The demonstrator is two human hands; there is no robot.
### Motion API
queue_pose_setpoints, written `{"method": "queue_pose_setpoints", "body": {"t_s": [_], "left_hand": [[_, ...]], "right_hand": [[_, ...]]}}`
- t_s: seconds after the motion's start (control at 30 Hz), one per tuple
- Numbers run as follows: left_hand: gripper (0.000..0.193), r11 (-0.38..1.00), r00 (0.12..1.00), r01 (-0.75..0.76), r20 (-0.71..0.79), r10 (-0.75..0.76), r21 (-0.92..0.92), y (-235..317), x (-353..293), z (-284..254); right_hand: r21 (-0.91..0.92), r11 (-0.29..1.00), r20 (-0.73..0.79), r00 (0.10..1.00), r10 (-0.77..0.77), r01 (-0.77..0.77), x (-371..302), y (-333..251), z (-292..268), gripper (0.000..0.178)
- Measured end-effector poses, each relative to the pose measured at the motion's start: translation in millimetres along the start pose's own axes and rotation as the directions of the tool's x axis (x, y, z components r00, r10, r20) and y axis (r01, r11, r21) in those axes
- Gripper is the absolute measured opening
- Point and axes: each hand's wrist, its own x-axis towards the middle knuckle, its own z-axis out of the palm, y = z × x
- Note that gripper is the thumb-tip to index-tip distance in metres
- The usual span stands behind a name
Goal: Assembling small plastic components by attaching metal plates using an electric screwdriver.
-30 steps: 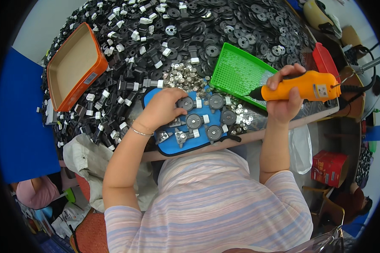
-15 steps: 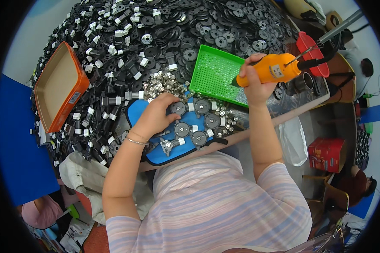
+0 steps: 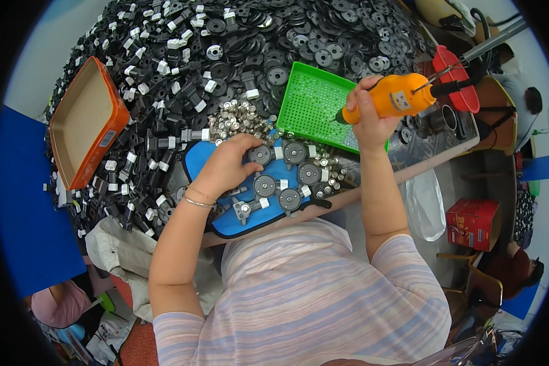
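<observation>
Orange tray (image 3: 85,119) leans on heaped black parts (image 3: 146,82) at left, beside a two-handed worker.
Left hand (image 3: 229,163), half-curled, grips a black disc (image 3: 260,155) on a blue mat (image 3: 268,215); past a green basket (image 3: 314,100), the right hand (image 3: 371,119) wraps an orange power driver (image 3: 399,96).

1 red carton (image 3: 470,229) near 1 whitish bag (image 3: 425,207); blue panel (image 3: 30,213) far left.

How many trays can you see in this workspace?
3: an orange tray on the left, a green tray partly behind the right hand, and a red tray at the far right. More may be hidden.
</observation>
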Motion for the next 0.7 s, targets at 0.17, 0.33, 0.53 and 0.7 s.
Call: {"method": "queue_pose_setpoints", "body": {"t_s": [0.17, 0.33, 0.53, 0.7], "left_hand": [[0.047, 1.0, 1.0, 0.002, -0.006, -0.002, -0.003, -1.0, -1.2, -0.2], [0.045, 1.0, 1.0, -0.018, -0.012, 0.018, -0.002, -3.2, -0.5, 0.2], [0.043, 0.998, 1.0, -0.001, -0.024, 0.0, -0.059, -2.8, -0.8, 1.1], [0.043, 0.996, 0.998, -0.047, -0.049, 0.043, -0.071, -4.5, -0.8, 2.4]], "right_hand": [[-0.026, 1.0, 0.013, 1.0, 0.01, -0.01, 2.1, -1.9, -0.3, 0.017], [0.185, 0.982, 0.117, 0.992, -0.047, 0.025, 3.1, -25.9, 10.0, 0.02], [0.245, 0.965, 0.286, 0.958, 0.019, -0.092, -27.1, -25.8, 63.0, 0.029], [0.189, 0.969, 0.322, 0.942, 0.09, -0.157, -41.9, -7.1, 85.4, 0.021]]}}
